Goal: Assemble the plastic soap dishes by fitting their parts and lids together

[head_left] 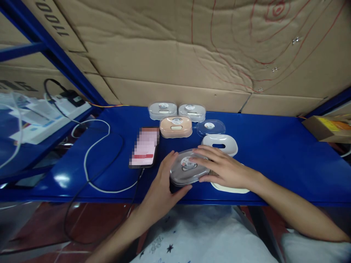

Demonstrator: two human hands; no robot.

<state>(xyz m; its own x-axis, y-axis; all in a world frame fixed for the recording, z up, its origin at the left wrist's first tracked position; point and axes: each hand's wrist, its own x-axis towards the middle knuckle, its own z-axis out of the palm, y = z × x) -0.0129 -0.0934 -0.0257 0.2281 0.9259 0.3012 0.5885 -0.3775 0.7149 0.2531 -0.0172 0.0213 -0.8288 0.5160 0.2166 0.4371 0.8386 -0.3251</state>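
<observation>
A grey oval plastic box (pixel 179 173) with a clear lid and a round sticker, much like a soap box, is tilted between my hands over the shelf's front part. My left hand (pixel 165 179) grips its left end, thumb at the near side. On its right end, the fingers of my right hand (pixel 223 166) lie across the lid, with the thumb at the near edge. Just beyond my right hand lies a white oval part (pixel 231 145) with a slot in its middle. A pale cream oval piece (pixel 229 188) shows partly beneath that hand.
Behind are two clear-lidded boxes (pixel 162 110), a peach box (pixel 176 132) and a loose clear lid (pixel 211 128) on the blue shelf (pixel 276 157). A phone (pixel 144 148) with a white cable (pixel 85 160) lies left. Cardboard (pixel 153 51) walls the back; a power strip (pixel 46 122) sits far left.
</observation>
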